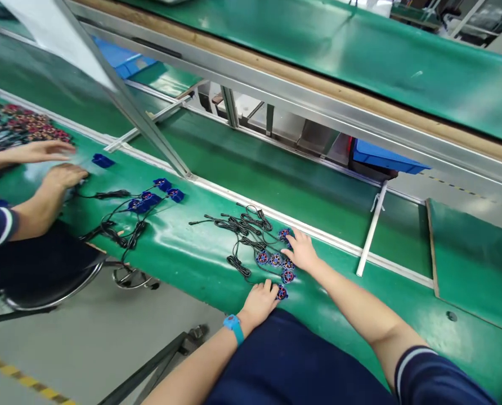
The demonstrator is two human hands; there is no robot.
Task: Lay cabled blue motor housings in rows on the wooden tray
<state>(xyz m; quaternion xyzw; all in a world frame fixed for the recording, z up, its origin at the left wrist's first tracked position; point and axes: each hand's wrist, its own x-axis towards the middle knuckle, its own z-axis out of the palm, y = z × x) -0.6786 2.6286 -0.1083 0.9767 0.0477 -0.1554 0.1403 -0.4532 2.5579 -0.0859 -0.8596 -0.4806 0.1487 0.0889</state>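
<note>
My left hand (258,305), with a light-blue band on its wrist, has its fingers curled onto a small blue round part (282,292) with red and dark wiring inside, near the bench's front edge. Above and to the right, my right hand (303,251) is open, its thumb and fingers apart. Its fingertips reach another blue round part (283,234), which they partly cover. Between my hands lie several more such parts, among them one blue round part (263,257) at the left. Their coiled black cables (242,225) spread leftward over the green bench top (192,253).
At left, a co-worker's hands (63,175) are over the bench beside blue parts (143,201) with black cables. A heap of red and tan pieces (35,124) lies farther left. A metal post (149,124) and a raised shelf (318,62) stand behind. Blue bins (386,157) sit below.
</note>
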